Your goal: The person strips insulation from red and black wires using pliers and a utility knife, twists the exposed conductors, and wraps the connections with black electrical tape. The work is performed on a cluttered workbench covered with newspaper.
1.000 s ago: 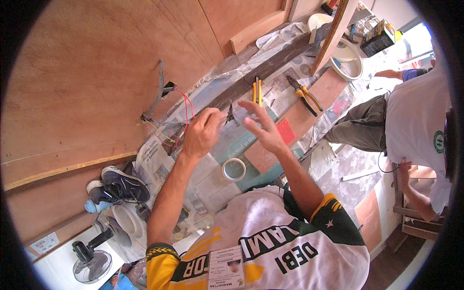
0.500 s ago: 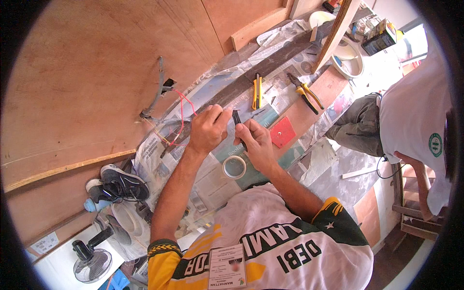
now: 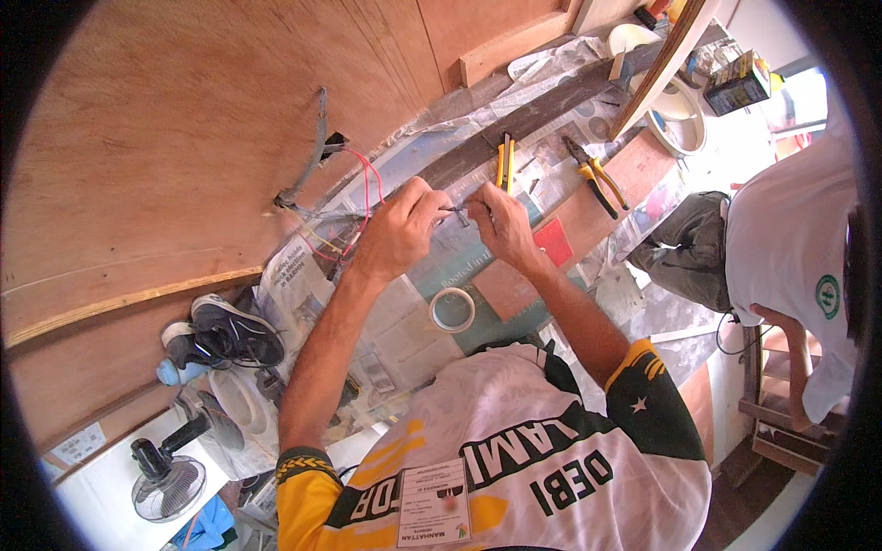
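Both hands met since 1 s ago; left hand (image 3: 397, 231) & right hand (image 3: 501, 225) fingers pinch thin dark wire (image 3: 457, 212), prob.

place: renovation site indoors | signs: bare plywood wall (image 3: 165, 138), loose wires (image 3: 354, 197) from hole, pliers (image 3: 595, 176), newspaper-covered floor (image 3: 303, 285)

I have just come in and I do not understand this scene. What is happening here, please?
A person works with both bare hands in front of a plywood wall. The left hand and the right hand meet on a small dark piece held between the fingertips. Red and pale wires hang out of a hole in the wall beside them. A roll of tape and yellow-handled pliers lie on the newspaper below. Another person in a white shirt stands at the right.
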`<state>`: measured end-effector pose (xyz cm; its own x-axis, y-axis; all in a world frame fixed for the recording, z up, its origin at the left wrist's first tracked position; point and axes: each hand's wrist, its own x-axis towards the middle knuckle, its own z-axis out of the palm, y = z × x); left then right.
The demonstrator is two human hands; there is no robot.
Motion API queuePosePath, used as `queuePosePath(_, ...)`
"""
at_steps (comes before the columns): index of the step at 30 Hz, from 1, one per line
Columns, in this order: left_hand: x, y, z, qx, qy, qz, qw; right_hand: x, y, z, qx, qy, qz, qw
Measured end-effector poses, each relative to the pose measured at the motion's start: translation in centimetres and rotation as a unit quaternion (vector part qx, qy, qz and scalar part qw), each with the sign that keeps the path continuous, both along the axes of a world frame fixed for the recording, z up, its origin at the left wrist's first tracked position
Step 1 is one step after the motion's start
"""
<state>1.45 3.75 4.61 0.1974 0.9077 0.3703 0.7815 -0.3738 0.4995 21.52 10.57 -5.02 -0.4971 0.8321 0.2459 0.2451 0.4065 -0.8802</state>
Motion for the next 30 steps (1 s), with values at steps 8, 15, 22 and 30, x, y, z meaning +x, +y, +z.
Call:
queuePosePath(8,0.4,-1.1,1.1,-0.084,-0.115,0.080,0.987,-2.8,5.8,3.2,0.266,0.034,0.065,0.961)
queuePosePath(15,0.2,-0.2,0.7,-0.240,-0.124,0.134,0.954,-1.6,5.7,8.2,0.393,0.002,0.159,0.906)
queuePosePath(22,1.6,0.0,-1.3,-0.012,-0.071,0.112,0.991,5.0,-3.6,5.6,0.242,-0.031,0.052,0.968)
queuePosePath(30,1.1,-0.9,-0.3,0.031,-0.025,0.084,0.996,3.1,-4.1,4.3,-0.069,0.020,-0.050,0.996)
